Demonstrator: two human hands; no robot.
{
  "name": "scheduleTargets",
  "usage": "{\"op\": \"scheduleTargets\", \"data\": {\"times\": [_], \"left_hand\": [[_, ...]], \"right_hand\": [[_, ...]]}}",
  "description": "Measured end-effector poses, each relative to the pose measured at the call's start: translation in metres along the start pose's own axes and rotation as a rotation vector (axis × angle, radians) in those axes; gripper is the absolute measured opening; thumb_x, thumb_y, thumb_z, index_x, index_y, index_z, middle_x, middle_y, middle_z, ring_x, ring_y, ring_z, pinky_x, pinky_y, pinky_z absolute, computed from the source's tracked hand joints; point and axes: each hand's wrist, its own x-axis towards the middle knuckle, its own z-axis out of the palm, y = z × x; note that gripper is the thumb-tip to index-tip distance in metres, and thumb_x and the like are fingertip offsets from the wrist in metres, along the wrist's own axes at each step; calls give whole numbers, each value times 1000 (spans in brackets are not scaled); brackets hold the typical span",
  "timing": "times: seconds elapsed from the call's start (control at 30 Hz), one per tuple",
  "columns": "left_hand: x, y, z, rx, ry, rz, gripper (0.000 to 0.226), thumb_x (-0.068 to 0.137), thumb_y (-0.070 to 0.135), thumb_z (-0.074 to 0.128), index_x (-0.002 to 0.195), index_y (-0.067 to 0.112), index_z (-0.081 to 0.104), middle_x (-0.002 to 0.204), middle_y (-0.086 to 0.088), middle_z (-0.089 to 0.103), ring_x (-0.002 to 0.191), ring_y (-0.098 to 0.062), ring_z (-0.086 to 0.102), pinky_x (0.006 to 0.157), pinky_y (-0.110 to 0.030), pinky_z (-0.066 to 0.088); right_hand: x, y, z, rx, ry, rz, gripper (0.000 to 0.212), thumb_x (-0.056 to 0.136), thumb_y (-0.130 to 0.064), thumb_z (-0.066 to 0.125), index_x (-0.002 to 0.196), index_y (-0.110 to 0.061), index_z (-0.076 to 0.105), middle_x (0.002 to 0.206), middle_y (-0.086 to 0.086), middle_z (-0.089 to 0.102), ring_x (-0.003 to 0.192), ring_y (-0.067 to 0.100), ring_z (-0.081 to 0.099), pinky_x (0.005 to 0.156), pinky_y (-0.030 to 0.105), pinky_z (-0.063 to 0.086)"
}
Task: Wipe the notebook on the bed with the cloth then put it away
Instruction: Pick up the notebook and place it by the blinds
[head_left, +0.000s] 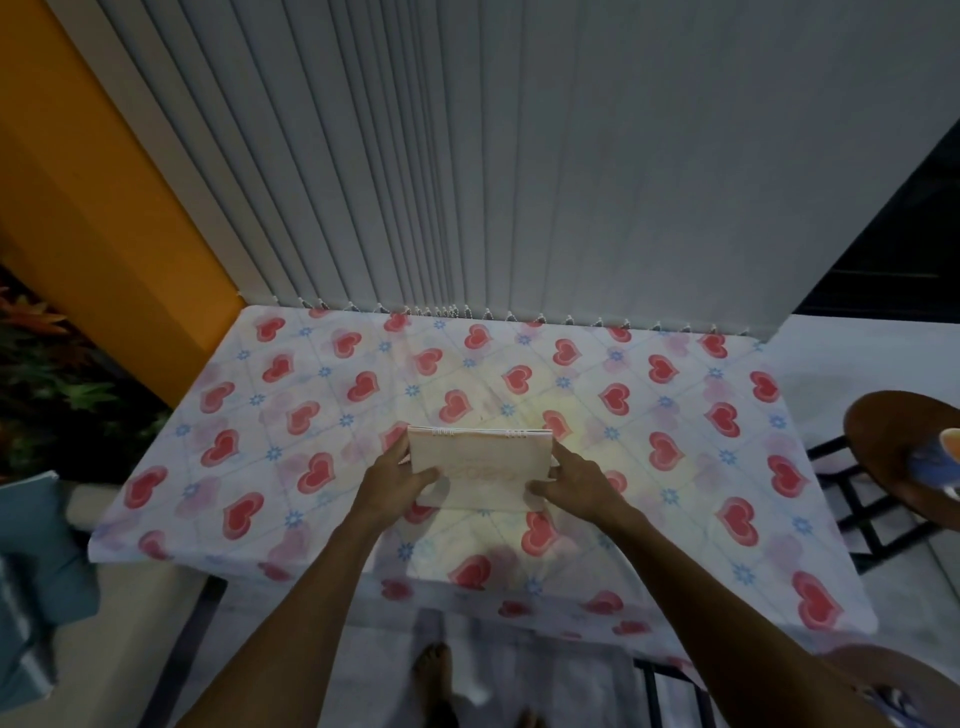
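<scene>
Head view: both hands hold notebook (480, 467) over heart-print bed (675, 415), blinds (519, 156) behind.

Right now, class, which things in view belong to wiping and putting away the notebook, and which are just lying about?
Belongs to the job:
notebook
left hand and right hand, holding it
bed
No cloth is in view.

Just lying about:
stool
cup
blinds
</scene>
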Motion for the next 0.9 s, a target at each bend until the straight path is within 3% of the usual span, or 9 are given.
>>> {"op": "scheduleTargets", "data": {"times": [0.13,0.27,0.4,0.63,0.77,0.9], "left_hand": [[0,2,1,-11,-21,-20,65,87,22,78,144,30,49,127,9,65,114,-16,63,103,-39,53],[2,6,0,-25,-39,3,57,86,22,79,134,36,53,125,11,67,111,-13,63,93,-28,52],[8,13,-2,-13,-36,31,50,85,22,79,128,35,57,123,9,70,111,-16,66,93,-30,53],[34,34,-11,-22,-39,81,44,87,23,78,123,36,57,122,12,70,109,-12,64,86,-23,51],[70,47,-22,-59,-57,80,47,86,17,78,123,36,56,120,12,69,109,-13,65,80,-22,51],[118,57,-33,-69,-93,101,51,86,15,79,128,31,56,123,9,68,111,-15,63,88,-27,54]], "right_hand": [[-2,2,-4,18,-13,-7,76,90,-25,73,152,-23,30,140,9,60,116,30,66,87,40,61],[-1,1,-7,42,-21,-2,76,90,-24,74,150,-25,29,140,8,60,114,30,66,86,41,62],[3,-3,-12,43,-17,-4,77,90,-28,73,151,-27,27,139,6,61,110,29,68,86,39,62],[25,-17,-27,55,29,-26,71,87,-28,75,142,-33,32,135,2,62,119,28,63,90,45,62],[56,-32,-38,46,74,-10,75,89,-27,75,149,-25,30,138,7,62,118,31,64,96,46,59],[94,-49,-51,72,123,11,78,90,-25,74,151,-25,27,140,8,61,120,32,64,98,47,56]]}}
